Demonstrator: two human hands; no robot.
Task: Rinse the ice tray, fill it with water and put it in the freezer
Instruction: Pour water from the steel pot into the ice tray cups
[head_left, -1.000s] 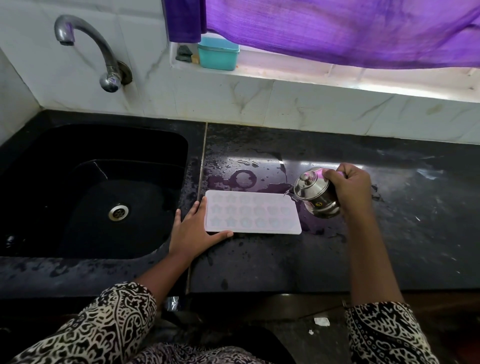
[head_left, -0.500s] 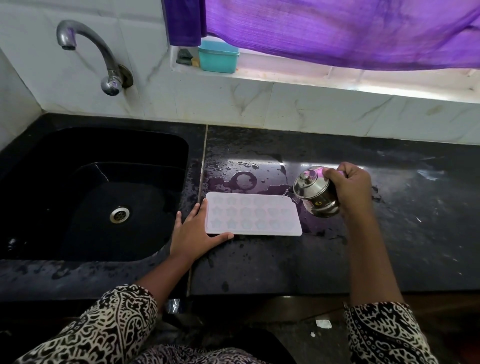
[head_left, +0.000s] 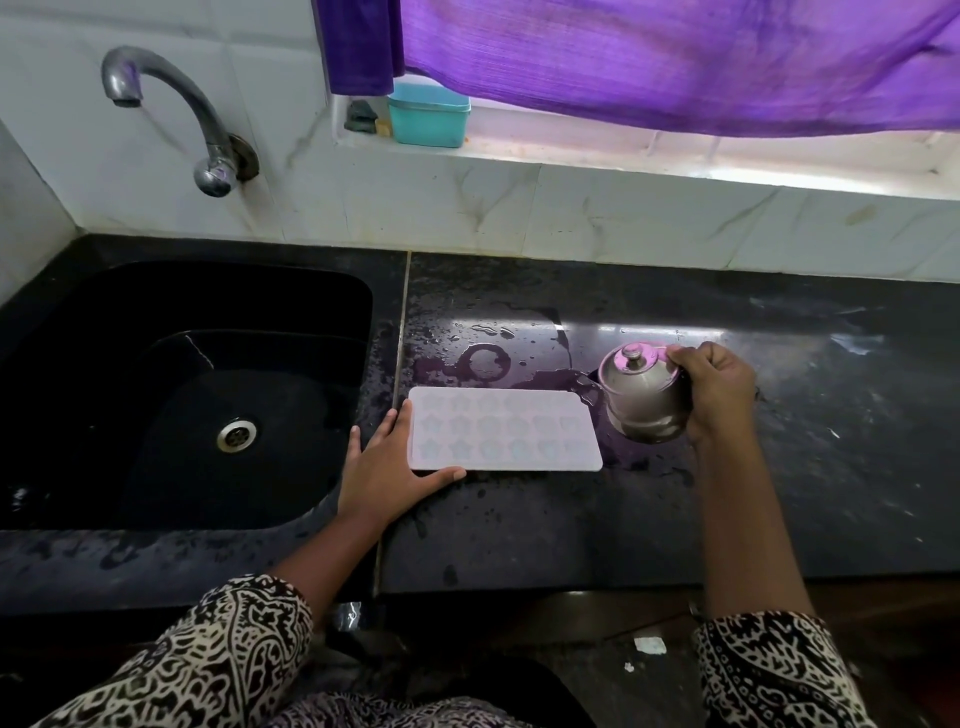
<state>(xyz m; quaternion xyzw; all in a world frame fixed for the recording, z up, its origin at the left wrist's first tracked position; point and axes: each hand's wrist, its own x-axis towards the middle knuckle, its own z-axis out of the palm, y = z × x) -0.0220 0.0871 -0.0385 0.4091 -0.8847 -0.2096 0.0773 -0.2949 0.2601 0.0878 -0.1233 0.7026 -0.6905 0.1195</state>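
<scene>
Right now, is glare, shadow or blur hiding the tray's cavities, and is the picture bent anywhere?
Head view: sharp, no motion blur; the tray is evenly lit, its pale cavities faint but readable. Head view: window glare streaks the wet counter behind the steel pot, whose lid reflects the purple curtain. Head view: the sink is nearly black; straight lines bow toward the edges.

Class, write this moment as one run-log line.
phase: filling | left hand: flat against white rectangular ice tray on black counter | right hand: grips small lidded steel pot, tilted at tray's right end
</scene>
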